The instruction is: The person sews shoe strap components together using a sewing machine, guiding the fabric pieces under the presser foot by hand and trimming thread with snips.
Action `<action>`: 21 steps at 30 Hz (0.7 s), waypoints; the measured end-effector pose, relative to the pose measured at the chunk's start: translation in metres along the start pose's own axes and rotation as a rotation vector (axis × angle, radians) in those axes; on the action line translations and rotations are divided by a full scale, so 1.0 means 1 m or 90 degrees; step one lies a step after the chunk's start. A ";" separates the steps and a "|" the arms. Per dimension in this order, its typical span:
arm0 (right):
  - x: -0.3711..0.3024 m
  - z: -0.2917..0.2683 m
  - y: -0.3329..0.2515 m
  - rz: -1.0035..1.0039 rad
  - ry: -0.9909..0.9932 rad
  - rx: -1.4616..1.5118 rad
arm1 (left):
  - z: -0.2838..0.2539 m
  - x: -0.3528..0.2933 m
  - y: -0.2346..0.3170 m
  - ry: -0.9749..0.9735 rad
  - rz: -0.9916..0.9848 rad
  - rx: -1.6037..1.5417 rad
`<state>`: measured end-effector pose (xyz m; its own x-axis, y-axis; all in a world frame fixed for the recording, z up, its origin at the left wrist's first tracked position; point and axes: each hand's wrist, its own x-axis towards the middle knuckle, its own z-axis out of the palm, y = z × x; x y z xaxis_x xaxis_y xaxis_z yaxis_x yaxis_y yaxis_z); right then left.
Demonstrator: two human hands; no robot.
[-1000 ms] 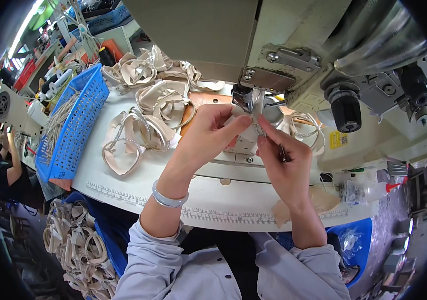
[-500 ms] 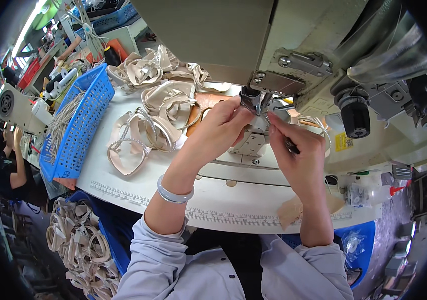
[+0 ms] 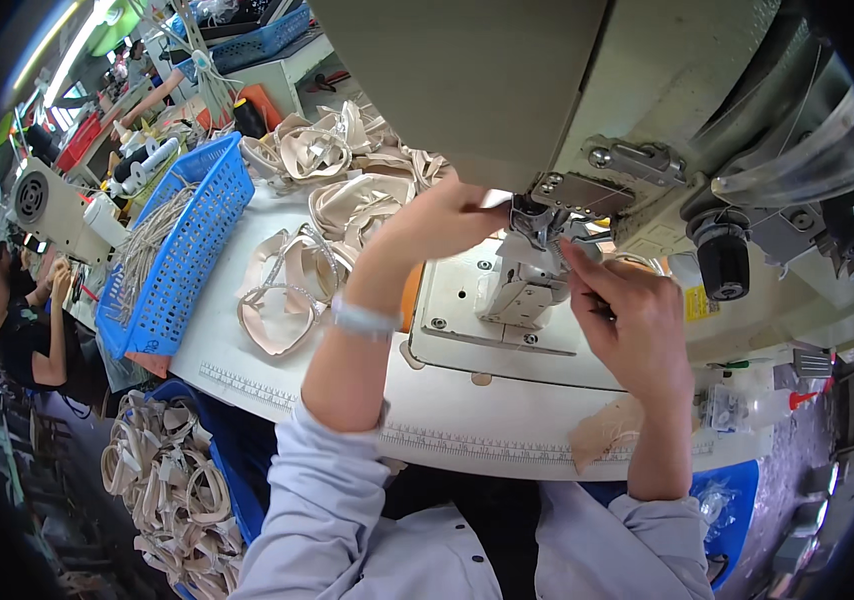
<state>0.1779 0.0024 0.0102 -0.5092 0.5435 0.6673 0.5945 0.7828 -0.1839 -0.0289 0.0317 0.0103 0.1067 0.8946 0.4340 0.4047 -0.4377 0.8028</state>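
Note:
A sewing machine head [image 3: 572, 190] hangs over a raised metal sewing bed [image 3: 522, 300]. My left hand [image 3: 442, 225], blurred by motion, reaches in from the left at the presser foot [image 3: 537, 222]; its fingertips are hidden there. On the other side of the foot, my right hand [image 3: 632, 305] is closed, thumb and forefinger pinched near the needle area. A small dark tool, its kind unclear, shows in that palm. Left of the machine lie beige strap pieces [image 3: 282, 300] with glittering trim, and more pieces [image 3: 357, 205] are heaped behind them.
A blue perforated basket [image 3: 182, 250] of thin cords stands at the table's left. Below it, a blue-lined bin holds many beige straps [image 3: 167, 490]. A beige scrap [image 3: 607, 432] lies by the ruler edge. Another person [image 3: 32, 320] works at far left.
My left hand has lifted and moved back beside the presser foot, uncovering more of the sewing bed. My right hand stays close to the needle area. The whole view has shifted slightly.

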 end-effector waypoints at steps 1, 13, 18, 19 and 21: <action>0.003 -0.003 0.000 -0.024 -0.003 -0.026 | -0.006 0.005 0.001 -0.085 -0.040 0.020; -0.020 0.022 0.003 0.426 0.300 1.019 | -0.002 -0.005 0.009 -0.182 -0.108 -0.201; -0.013 0.020 0.006 0.353 0.144 1.066 | -0.005 -0.002 0.012 -0.197 -0.132 -0.189; -0.015 0.021 0.007 0.355 0.146 1.065 | -0.004 -0.003 0.012 -0.199 -0.133 -0.190; -0.019 0.027 0.010 0.383 0.180 0.682 | -0.003 -0.003 0.011 -0.190 -0.109 -0.199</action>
<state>0.1765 0.0077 -0.0239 -0.1042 0.9186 0.3812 -0.1841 0.3588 -0.9151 -0.0273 0.0238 0.0183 0.3380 0.9229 0.1842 0.1506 -0.2463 0.9574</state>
